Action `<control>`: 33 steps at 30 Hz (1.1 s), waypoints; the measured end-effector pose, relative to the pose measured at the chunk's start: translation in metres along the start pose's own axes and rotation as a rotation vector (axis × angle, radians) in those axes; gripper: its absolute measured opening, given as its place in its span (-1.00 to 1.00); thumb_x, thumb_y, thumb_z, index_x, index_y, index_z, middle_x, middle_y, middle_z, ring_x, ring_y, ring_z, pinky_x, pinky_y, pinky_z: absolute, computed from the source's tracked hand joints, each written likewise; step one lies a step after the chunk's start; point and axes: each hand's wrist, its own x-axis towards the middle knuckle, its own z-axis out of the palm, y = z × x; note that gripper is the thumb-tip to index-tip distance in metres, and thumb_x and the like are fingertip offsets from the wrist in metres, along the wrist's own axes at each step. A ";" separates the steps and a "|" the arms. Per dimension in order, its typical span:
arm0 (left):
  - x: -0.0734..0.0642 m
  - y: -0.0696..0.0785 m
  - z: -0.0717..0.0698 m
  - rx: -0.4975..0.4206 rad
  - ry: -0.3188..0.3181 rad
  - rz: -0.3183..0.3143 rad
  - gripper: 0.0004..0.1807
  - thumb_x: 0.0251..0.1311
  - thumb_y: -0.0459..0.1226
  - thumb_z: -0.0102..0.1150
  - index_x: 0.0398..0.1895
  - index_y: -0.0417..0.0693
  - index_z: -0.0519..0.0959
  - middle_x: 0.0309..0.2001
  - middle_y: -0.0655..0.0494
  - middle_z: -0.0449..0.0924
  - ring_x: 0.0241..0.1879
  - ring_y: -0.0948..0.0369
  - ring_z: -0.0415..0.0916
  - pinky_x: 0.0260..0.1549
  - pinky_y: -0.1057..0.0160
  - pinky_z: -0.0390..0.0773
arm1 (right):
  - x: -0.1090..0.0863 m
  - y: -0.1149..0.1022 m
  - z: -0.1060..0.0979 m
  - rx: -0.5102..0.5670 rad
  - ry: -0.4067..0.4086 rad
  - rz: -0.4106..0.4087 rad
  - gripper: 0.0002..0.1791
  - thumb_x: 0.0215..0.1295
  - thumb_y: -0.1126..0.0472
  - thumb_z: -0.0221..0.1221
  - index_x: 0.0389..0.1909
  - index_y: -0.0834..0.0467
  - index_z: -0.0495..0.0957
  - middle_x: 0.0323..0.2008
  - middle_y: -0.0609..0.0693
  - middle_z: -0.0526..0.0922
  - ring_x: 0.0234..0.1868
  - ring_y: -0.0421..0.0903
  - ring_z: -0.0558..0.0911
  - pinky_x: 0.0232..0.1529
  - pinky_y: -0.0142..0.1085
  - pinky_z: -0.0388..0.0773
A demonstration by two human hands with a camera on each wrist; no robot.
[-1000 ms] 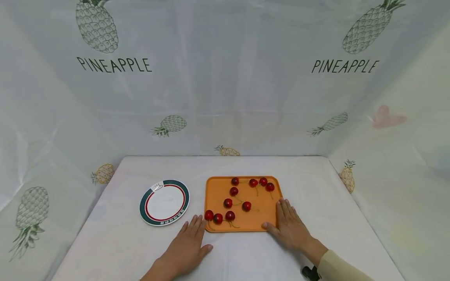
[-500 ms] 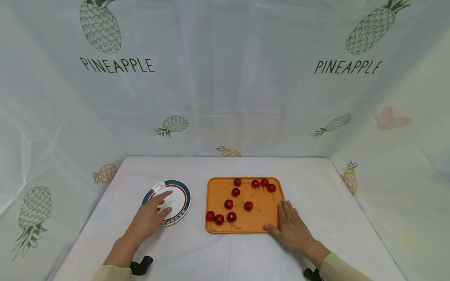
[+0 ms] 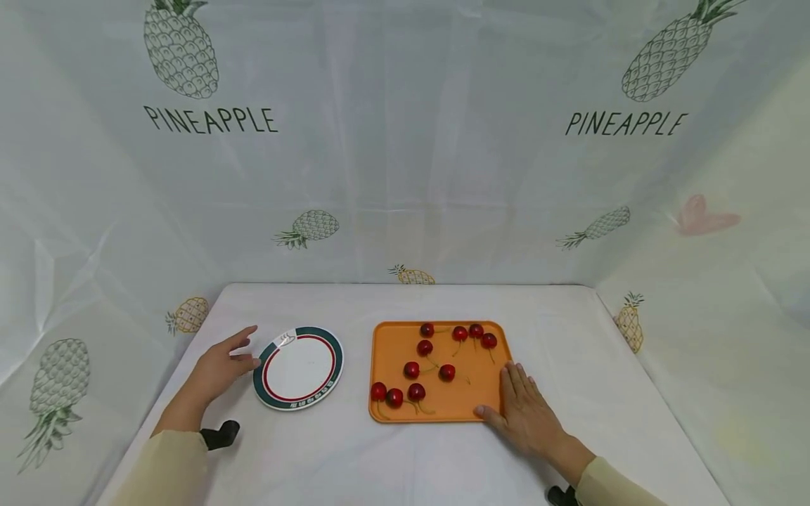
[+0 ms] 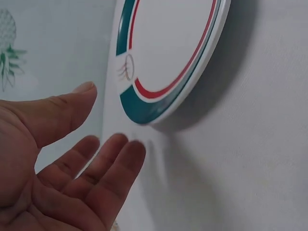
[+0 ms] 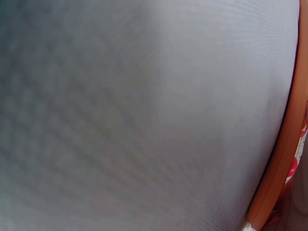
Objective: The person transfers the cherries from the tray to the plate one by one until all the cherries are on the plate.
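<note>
The two hands are well apart, each gripping nothing. The left hand (image 3: 217, 363), thumb and fingers spread, is just beside the left rim of a green-and-red-bordered plate (image 3: 299, 367) on the left of the white desk (image 3: 329, 457). The right hand (image 3: 530, 416), fingers straight, lies along the right edge of an orange tray (image 3: 465, 402) bearing ten red cherries (image 3: 446, 372).
</note>
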 end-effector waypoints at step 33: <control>0.006 -0.003 0.030 -0.344 -0.194 -0.166 -0.09 0.31 -0.48 0.33 0.68 -0.02 0.16 0.42 -0.45 0.20 -0.25 0.12 0.65 -0.23 0.16 0.80 | 0.001 0.000 -0.001 0.000 -0.019 0.008 0.14 0.50 -0.43 0.01 0.58 0.51 0.06 0.63 0.44 0.00 0.65 0.41 -0.01 0.59 0.33 0.05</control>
